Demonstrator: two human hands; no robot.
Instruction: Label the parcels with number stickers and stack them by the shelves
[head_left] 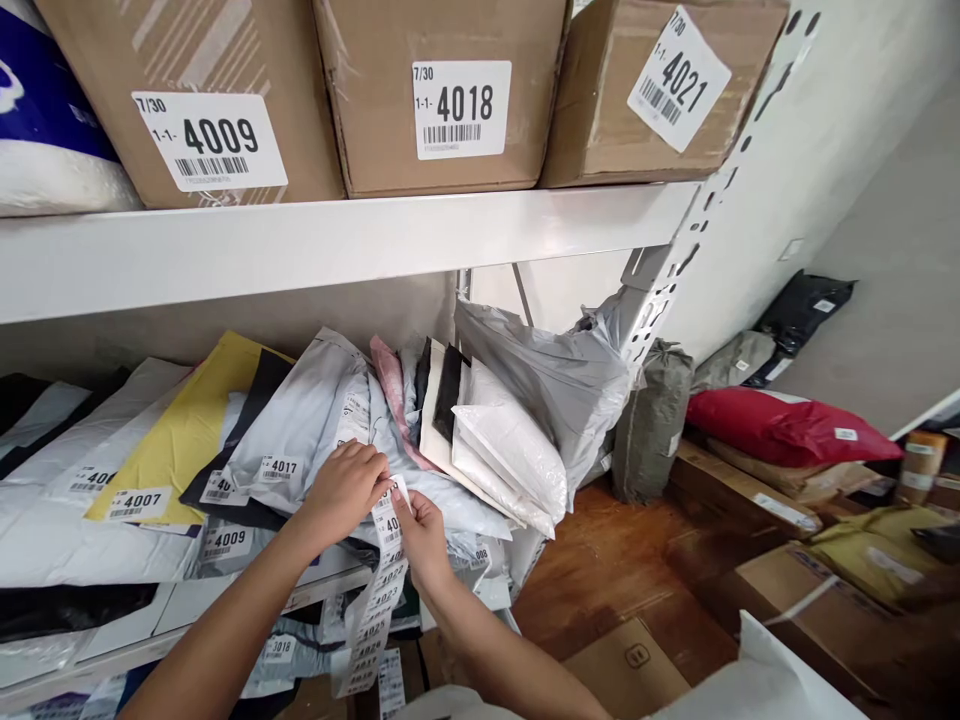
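Note:
A long strip of white number labels [369,625] hangs between my two hands, printed with barcodes and numbers such as 4023 and 4025. My right hand [424,535] pinches its upper end between thumb and fingers. Closed at the strip's upper left edge, my left hand [341,495] grips it too, its fingertips partly hidden. Just behind my hands, soft mailing bags lean in a row on the shelf. Among them are a pale grey bag [296,420] labelled 4017, a yellow mailer [180,430] labelled 4007, and white padded mailers [510,440].
Cartons [375,120] labelled 4009, 4018 and 4021 stand on the white shelf beam [337,240] above. A perforated upright [675,270] bounds the rack at right. Beyond it, a red parcel [787,425], a wrapped dark grey bundle [652,430] and boxes lie on the brown floor [600,555].

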